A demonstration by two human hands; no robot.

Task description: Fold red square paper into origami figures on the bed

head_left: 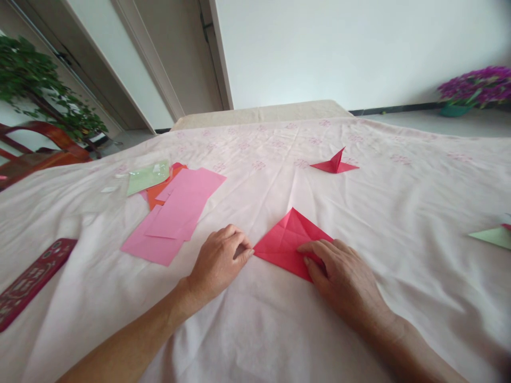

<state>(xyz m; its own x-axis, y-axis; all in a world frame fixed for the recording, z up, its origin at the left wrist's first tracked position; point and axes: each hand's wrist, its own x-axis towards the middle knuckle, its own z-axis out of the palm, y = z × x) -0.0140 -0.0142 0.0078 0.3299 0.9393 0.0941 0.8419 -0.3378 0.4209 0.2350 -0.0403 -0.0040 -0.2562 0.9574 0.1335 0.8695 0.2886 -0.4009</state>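
Observation:
A red sheet of folding paper (284, 234) with crossing creases lies on the cloth, one corner pointing away from me. My left hand (221, 255) pinches its left corner between thumb and fingertips. Over the right part of the sheet is my right hand (343, 271), its thumb and fingers closed at the paper and covering the right corner. Farther back stands a folded red paper boat-like piece (336, 164) with a raised point in the middle.
Pink paper sheets (186, 205), an orange sheet (157, 194) and a pale green packet (148, 178) overlap at the left. A dark red box (35, 279) lies at the left edge. Pale green paper (493, 236) is at the right. The tablecloth (255, 330) is wrinkled.

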